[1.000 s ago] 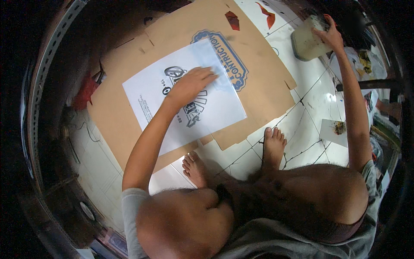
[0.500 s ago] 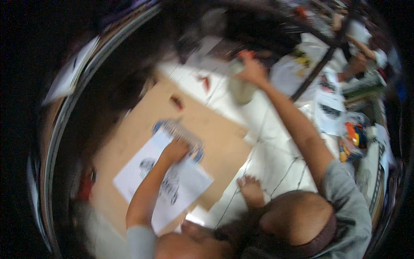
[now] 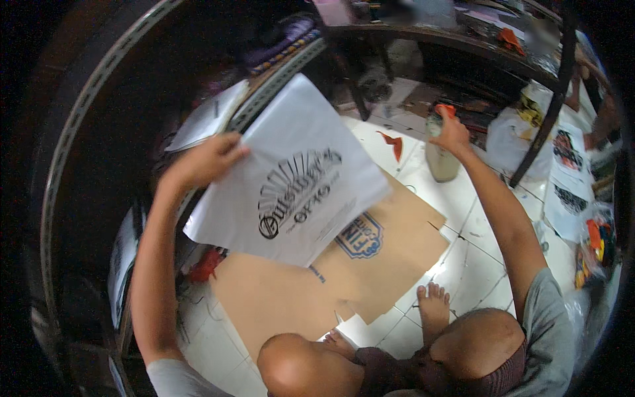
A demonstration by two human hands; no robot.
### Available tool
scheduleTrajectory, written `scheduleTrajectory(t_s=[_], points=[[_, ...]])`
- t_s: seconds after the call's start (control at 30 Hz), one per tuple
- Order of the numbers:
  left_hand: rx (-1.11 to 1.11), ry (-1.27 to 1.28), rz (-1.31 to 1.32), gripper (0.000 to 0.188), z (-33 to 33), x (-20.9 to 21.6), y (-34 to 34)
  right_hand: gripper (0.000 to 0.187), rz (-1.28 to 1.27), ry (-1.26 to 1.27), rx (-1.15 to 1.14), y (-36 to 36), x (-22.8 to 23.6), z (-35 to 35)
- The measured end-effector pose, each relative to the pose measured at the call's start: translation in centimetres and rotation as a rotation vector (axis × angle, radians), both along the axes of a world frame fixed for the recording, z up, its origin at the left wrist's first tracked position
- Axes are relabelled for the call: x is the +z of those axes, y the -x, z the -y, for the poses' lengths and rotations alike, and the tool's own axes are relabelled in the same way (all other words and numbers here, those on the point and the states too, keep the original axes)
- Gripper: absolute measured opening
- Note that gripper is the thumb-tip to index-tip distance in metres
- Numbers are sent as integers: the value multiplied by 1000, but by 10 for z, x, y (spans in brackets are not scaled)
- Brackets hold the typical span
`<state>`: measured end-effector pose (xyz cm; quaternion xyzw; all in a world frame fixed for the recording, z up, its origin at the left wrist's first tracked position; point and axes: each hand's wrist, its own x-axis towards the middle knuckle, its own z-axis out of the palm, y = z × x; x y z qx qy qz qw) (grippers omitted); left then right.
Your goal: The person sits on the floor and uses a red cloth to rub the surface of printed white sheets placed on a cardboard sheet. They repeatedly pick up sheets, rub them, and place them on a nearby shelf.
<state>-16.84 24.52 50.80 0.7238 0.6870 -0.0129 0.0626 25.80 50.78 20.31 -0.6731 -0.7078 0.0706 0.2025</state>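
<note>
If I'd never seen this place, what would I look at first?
Probably the big white sheet with black print, held up near the middle by the left hand. Below it, brown cardboard with blue print lies on the white tiled floor. On the right, the right hand holds an orange-topped container.

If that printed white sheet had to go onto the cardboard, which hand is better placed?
Probably the left hand: it holds the printed white sheet by an edge, and the sheet partly covers the cardboard in this view. The right hand is on the orange-topped bottle.
</note>
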Motion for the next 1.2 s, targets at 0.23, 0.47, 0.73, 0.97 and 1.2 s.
scheduleTrajectory(t_s=[0.23, 0.47, 0.73, 0.97, 1.2], points=[[345, -156, 115, 39, 25, 106, -29, 103, -31, 9, 27, -6, -2, 9], [325, -212, 31, 44, 30, 139, -25, 103, -76, -4, 66, 5, -3, 11], [81, -245, -38, 29, 4, 129, -45, 31, 7, -4, -44, -6, -39, -22], [257, -230, 106, 26, 8, 127, -39, 82, -114, 145, 50, 14, 15, 10], [225, -216, 103, 28, -12, 115, -39, 96, -66, 184, 37, -2, 12, 2]])
